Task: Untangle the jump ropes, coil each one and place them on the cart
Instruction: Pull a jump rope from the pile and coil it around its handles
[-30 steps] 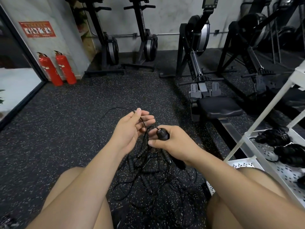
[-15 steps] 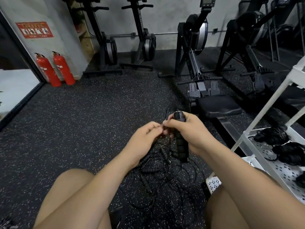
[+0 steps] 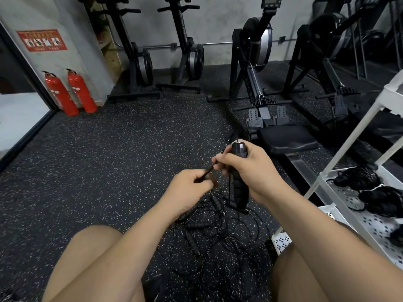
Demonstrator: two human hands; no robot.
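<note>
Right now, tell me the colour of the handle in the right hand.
The handle is black; head view.

At frame centre, the right hand (image 3: pixel 250 168) grips an upright black handle (image 3: pixel 239 175); the left hand (image 3: pixel 189 188) pinches its cord (image 3: pixel 209 168) above tangled jump ropes (image 3: pixel 209 234).

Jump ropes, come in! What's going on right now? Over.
Right hand grips a handle; left hand pinches a cord. Tangled pile on the floor below. Coiled ropes already on the cart.
</note>
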